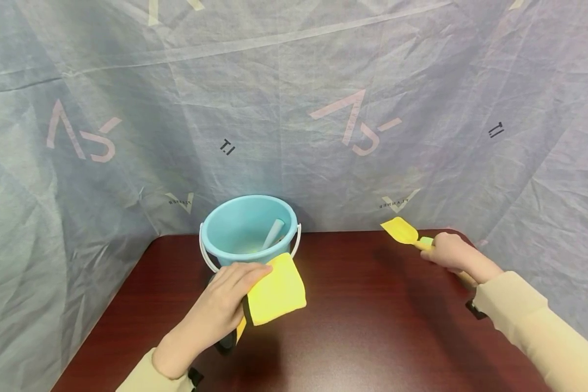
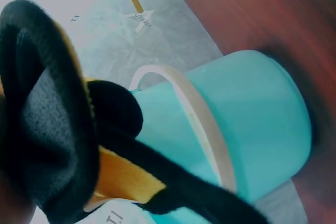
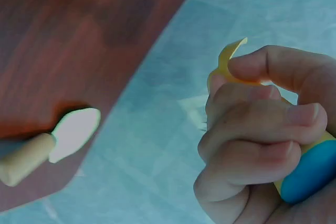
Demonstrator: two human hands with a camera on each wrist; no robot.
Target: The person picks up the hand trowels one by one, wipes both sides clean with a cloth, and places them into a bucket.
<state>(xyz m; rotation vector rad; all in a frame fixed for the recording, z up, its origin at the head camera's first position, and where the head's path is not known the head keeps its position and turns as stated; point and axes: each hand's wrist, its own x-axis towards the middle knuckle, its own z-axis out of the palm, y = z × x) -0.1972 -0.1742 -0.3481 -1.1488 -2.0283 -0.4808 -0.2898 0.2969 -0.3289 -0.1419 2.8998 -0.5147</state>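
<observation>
My left hand [image 1: 220, 302] grips a soft yellow fabric piece with black trim [image 1: 276, 291], held in front of the bucket. In the left wrist view its fuzzy black lining [image 2: 52, 114] and a black strap [image 2: 199, 187] show; its exact kind is unclear. My right hand [image 1: 448, 250] curls round the handle of a small yellow shovel [image 1: 400, 230], whose blade points left above the table. The handle's blue end [image 3: 310, 171] shows below the fingers. The light blue bucket [image 1: 247, 218] stands upright, its white handle [image 2: 205, 124] hanging down.
Inside the bucket leans a pale blue stick-like handle [image 1: 273, 233]. A small trowel with a pale green blade [image 3: 76, 132] and beige handle [image 3: 26, 160] lies at the table's right end. Grey cloth [image 1: 284, 125] hangs behind the dark red table [image 1: 353, 326].
</observation>
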